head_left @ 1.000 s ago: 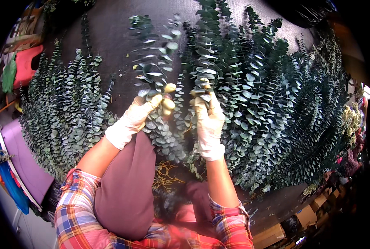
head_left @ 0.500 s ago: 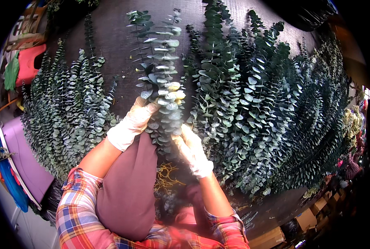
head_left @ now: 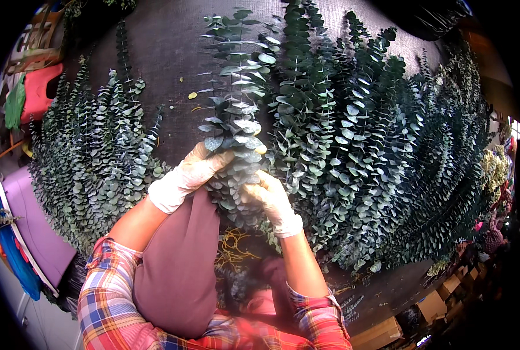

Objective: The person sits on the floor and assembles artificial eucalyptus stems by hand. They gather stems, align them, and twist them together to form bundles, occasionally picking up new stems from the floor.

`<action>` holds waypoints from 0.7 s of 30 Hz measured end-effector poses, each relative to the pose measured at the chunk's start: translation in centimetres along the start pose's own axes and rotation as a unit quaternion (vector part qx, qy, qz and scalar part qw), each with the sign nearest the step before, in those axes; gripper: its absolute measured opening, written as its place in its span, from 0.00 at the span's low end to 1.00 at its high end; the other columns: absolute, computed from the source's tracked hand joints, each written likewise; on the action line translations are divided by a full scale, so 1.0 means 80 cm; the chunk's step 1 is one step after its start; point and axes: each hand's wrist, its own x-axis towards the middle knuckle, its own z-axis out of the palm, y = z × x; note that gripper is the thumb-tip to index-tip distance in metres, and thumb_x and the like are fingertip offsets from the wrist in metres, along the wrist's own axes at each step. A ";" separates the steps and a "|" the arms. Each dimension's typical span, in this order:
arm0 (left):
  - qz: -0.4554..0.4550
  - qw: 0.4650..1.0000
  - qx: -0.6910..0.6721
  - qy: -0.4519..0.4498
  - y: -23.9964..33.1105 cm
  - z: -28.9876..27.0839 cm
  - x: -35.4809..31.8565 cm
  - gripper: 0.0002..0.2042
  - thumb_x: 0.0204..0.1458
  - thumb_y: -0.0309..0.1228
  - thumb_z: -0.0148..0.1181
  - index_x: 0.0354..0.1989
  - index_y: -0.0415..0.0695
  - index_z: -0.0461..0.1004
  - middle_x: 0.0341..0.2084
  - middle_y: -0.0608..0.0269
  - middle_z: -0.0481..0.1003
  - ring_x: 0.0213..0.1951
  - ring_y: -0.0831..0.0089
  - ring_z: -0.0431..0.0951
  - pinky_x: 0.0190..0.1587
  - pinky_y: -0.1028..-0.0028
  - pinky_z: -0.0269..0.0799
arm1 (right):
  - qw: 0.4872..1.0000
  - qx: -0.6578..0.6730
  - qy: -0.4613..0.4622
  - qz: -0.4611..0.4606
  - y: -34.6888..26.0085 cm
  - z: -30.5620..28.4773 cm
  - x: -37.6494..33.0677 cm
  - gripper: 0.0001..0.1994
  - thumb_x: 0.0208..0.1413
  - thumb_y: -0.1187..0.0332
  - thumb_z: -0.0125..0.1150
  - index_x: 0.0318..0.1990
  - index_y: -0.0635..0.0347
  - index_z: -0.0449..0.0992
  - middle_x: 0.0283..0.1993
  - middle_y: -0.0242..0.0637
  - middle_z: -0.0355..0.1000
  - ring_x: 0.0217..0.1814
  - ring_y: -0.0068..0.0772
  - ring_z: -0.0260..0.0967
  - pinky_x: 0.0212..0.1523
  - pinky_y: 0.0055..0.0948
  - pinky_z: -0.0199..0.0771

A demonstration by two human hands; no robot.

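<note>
In the head view, a eucalyptus bunch [head_left: 236,111] of blue-green round leaves stands upright over a dark table [head_left: 167,64], with its leafy tips pointing toward the far edge. The left hand [head_left: 193,172], in a pale glove, closes around the lower part of this bunch from its left side, fingers curled into the leaves. The right hand [head_left: 269,198], also gloved, grips the bunch just below and to the right of the left hand, thumb and fingers pressed into the foliage. The two hands sit close together, both clamped on the same bunch, nearly touching.

To the left of the held bunch, a separate pile of eucalyptus stems [head_left: 91,163] lies on the table, well apart from it. To the right of the bunch, a much larger row of eucalyptus [head_left: 376,157] spreads across the table, its nearest stems just beside the right hand. Below the bunch, a mauve apron [head_left: 178,262] covers the person's front, and plaid sleeves [head_left: 105,286] show at both forearms. A red plastic object [head_left: 38,90] sits far left of the bunch.
</note>
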 end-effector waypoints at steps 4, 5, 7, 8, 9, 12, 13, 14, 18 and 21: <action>-0.021 1.000 -0.015 0.015 0.007 0.003 -0.002 0.30 0.61 0.37 0.57 0.69 0.38 0.56 0.57 0.52 0.72 0.58 0.62 0.72 0.60 0.64 0.68 | 1.000 0.017 0.005 -0.010 -0.002 0.004 0.002 0.08 0.61 0.65 0.58 0.42 0.58 0.73 0.31 0.24 0.70 0.31 0.14 0.65 0.33 0.17 0.66; -0.016 1.000 -0.013 0.015 0.010 0.005 -0.002 0.31 0.61 0.36 0.58 0.69 0.38 0.56 0.57 0.52 0.72 0.58 0.63 0.73 0.60 0.65 0.69 | 1.000 0.026 0.001 -0.010 -0.003 0.006 0.003 0.08 0.61 0.65 0.57 0.42 0.58 0.73 0.32 0.24 0.69 0.31 0.15 0.65 0.33 0.17 0.65; 0.003 1.000 0.020 -0.006 0.017 0.007 0.000 0.34 0.57 0.32 0.63 0.69 0.39 0.55 0.56 0.54 0.73 0.57 0.64 0.74 0.59 0.66 0.69 | 1.000 -0.007 0.000 -0.020 -0.006 0.011 0.006 0.08 0.62 0.65 0.56 0.42 0.59 0.73 0.32 0.25 0.70 0.31 0.15 0.65 0.33 0.18 0.66; -0.013 1.000 0.025 0.015 0.018 0.009 -0.001 0.33 0.54 0.30 0.66 0.68 0.39 0.58 0.50 0.56 0.77 0.53 0.66 0.77 0.57 0.67 0.71 | 1.000 -0.019 0.016 0.003 -0.007 0.015 0.007 0.08 0.62 0.65 0.55 0.43 0.59 0.73 0.33 0.25 0.70 0.32 0.16 0.65 0.33 0.18 0.66; -0.021 0.998 0.043 0.043 0.018 0.011 0.000 0.32 0.53 0.30 0.67 0.66 0.39 0.61 0.47 0.58 0.78 0.50 0.67 0.78 0.55 0.68 0.72 | 0.995 -0.102 0.019 0.003 -0.008 0.018 0.008 0.09 0.63 0.65 0.54 0.42 0.61 0.72 0.32 0.26 0.69 0.32 0.18 0.65 0.34 0.22 0.67; -0.053 0.994 0.021 0.098 0.014 0.010 0.005 0.26 0.54 0.30 0.63 0.62 0.37 0.67 0.33 0.62 0.79 0.36 0.74 0.79 0.45 0.73 0.75 | 0.951 -0.295 0.017 -0.090 -0.011 0.023 0.008 0.10 0.62 0.66 0.56 0.44 0.63 0.73 0.29 0.37 0.69 0.31 0.33 0.68 0.35 0.31 0.71; -0.053 0.993 -0.007 0.104 0.012 0.008 0.006 0.24 0.55 0.29 0.62 0.61 0.38 0.68 0.32 0.65 0.78 0.35 0.77 0.78 0.43 0.74 0.75 | 0.903 -0.402 -0.008 -0.152 -0.015 0.018 0.006 0.12 0.60 0.65 0.59 0.47 0.63 0.73 0.34 0.41 0.70 0.35 0.38 0.70 0.37 0.34 0.72; -0.044 0.993 -0.042 0.104 0.009 0.006 0.006 0.22 0.56 0.27 0.60 0.60 0.39 0.70 0.30 0.68 0.77 0.34 0.79 0.77 0.42 0.75 0.75 | 0.876 -0.430 -0.004 -0.218 -0.019 0.011 0.003 0.15 0.58 0.65 0.62 0.50 0.63 0.74 0.39 0.45 0.71 0.40 0.43 0.72 0.40 0.38 0.74; -0.036 0.988 -0.096 0.113 0.006 -0.004 0.006 0.23 0.56 0.33 0.61 0.59 0.37 0.69 0.27 0.66 0.77 0.31 0.77 0.79 0.40 0.74 0.77 | 0.816 -0.394 0.304 -0.293 -0.045 -0.049 0.010 0.17 0.59 0.69 0.61 0.55 0.60 0.75 0.51 0.39 0.74 0.49 0.30 0.71 0.53 0.28 0.70; -0.055 0.989 -0.086 0.109 0.007 -0.002 0.006 0.27 0.57 0.32 0.60 0.64 0.35 0.64 0.22 0.67 0.74 0.27 0.76 0.76 0.41 0.71 0.77 | 0.731 -0.422 0.424 -0.327 -0.067 -0.107 0.022 0.21 0.58 0.70 0.62 0.60 0.61 0.71 0.56 0.39 0.72 0.55 0.34 0.70 0.59 0.30 0.67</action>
